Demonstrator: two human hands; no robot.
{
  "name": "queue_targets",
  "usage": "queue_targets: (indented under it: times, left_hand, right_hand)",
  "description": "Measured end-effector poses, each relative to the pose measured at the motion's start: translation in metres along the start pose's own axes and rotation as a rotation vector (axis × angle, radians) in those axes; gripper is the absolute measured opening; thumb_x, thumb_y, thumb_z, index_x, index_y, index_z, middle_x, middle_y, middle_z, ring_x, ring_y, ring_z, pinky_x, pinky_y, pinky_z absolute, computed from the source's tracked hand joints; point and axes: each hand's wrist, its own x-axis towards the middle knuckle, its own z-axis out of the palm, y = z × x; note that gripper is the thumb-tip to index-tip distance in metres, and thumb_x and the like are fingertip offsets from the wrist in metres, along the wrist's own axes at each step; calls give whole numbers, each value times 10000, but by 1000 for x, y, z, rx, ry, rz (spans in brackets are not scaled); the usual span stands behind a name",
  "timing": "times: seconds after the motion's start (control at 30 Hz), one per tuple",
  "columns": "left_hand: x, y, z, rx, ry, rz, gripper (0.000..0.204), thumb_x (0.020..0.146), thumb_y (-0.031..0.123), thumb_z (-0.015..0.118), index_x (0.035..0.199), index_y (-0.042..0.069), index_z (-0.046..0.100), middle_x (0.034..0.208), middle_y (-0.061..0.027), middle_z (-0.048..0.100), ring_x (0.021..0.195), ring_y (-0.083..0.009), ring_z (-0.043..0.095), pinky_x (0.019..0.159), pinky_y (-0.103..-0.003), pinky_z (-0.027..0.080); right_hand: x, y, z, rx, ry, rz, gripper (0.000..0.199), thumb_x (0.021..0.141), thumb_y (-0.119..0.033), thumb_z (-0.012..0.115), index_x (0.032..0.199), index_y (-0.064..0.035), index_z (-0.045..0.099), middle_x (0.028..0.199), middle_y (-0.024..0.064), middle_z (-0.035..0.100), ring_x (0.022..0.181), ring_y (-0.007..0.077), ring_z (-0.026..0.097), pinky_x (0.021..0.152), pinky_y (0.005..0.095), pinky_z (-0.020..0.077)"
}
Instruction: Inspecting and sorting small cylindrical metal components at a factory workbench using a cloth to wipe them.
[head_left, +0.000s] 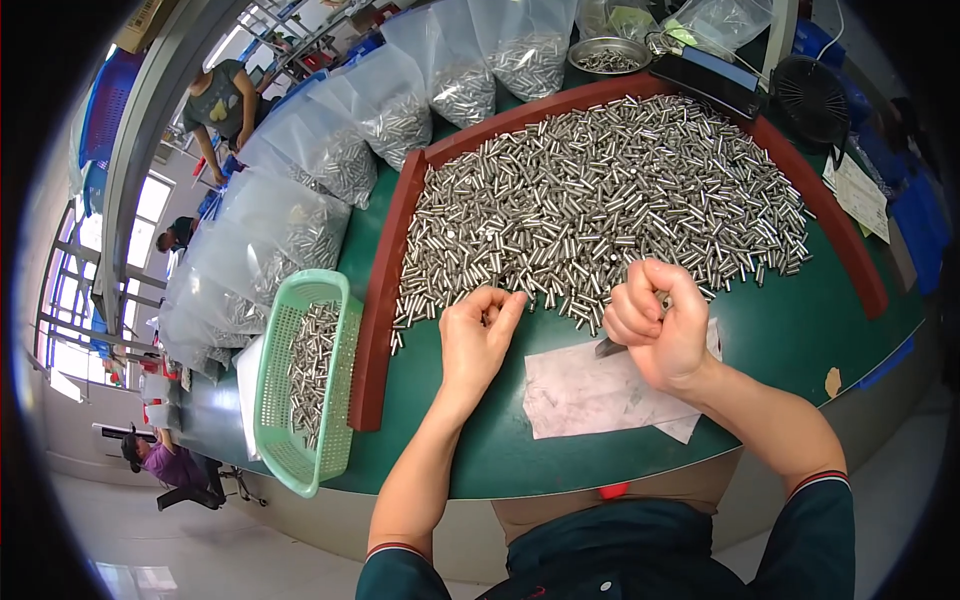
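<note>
A broad heap of small silvery metal pins [600,190] lies on the green tabletop. At the heap's near edge is my left hand [474,345], its fingers curled and thumb close to them; whatever they hold is hidden. My right hand [655,325] is closed in a loose fist over a stained pale cloth [575,395]. A dark grey, flat-ended piece [608,347] shows under its fingers; I cannot tell whether the hand grips it or it lies on the cloth.
Red-brown rails [385,300] border the heap. A green basket [345,400] partly filled with pins stands at left. Clear bags of pins [395,115] line the far left side. A metal bowl [610,55], a phone [708,84] and a black fan [812,95] sit at the back. Other people are farther off.
</note>
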Motion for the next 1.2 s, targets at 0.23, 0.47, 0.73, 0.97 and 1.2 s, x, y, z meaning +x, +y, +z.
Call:
queue_targets:
  times: [0.23, 0.47, 0.73, 0.97, 1.2]
  left_hand:
    - [1, 3, 10, 176, -22, 47, 152, 688, 134, 661, 682, -3, 596, 430, -35, 437, 370, -132, 403, 417, -294, 349]
    - [-29, 24, -3, 2, -369, 43, 68, 725, 42, 633, 743, -23, 624, 502, 41, 446, 471, -9, 350, 411, -189, 279]
    - [-39, 37, 5, 180, -359, 349, 55, 668, 45, 638, 711, 14, 619, 604, -115, 574, 563, -279, 560, 516, -343, 439]
    - [-41, 36, 5, 216, -341, 381, 58, 666, 31, 632, 712, 7, 607, 594, -116, 561, 550, -282, 548, 511, -352, 432]
    - [-41, 35, 5, 202, -332, 385, 59, 662, 28, 633, 706, 6, 603, 583, -118, 554, 540, -284, 542, 503, -353, 429]
  right_hand:
    - [-2, 1, 0, 40, -12, -21, 364, 852, -226, 330, 513, -104, 282, 408, -24, 238, 371, 68, 153, 385, 233, 145]
    - [-3, -2, 1, 64, -5, -28, 343, 839, -194, 334, 514, -98, 287, 414, -21, 247, 372, 66, 168, 380, 231, 151]
    - [-8, 7, 2, -122, -47, 8, 356, 847, -188, 321, 504, -96, 297, 425, -18, 262, 393, 76, 187, 403, 240, 166]
    - [-7, 14, 1, -117, -51, 10, 359, 844, -188, 333, 500, -92, 298, 426, -14, 266, 395, 79, 195, 401, 243, 170]
    - [-8, 15, 2, -117, -48, 8, 368, 850, -195, 332, 499, -92, 298, 427, -17, 268, 397, 79, 198, 399, 242, 172]
